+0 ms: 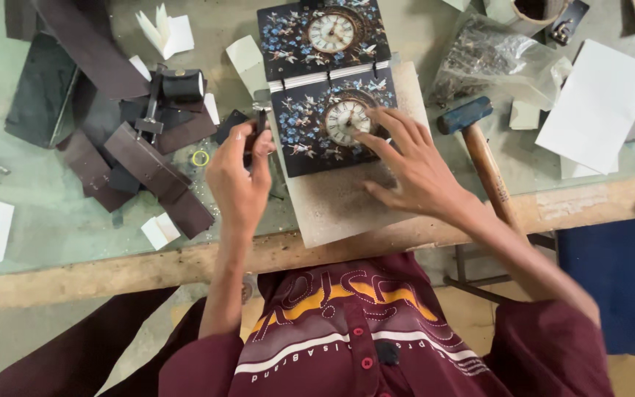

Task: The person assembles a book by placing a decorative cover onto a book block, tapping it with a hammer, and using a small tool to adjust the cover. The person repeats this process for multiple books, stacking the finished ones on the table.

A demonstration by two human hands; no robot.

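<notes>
The dark blue floral notebook cover with two printed clock faces lies opened flat on a pale stone slab at the near edge of the glass-topped table. The right hand is spread open, fingertips pressing the lower clock face. The left hand is pinched shut around a small dark metal tool just beside the cover's left edge. A wooden-handled hammer rests to the right, near the slab.

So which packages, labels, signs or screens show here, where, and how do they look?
Clear plastic bag: top right on the table, crumpled, holding dark small pieces.
Printed notebook cover: centre, under the right hand, dark blue with flowers, birds and clock faces.
No screens or signs.
</notes>
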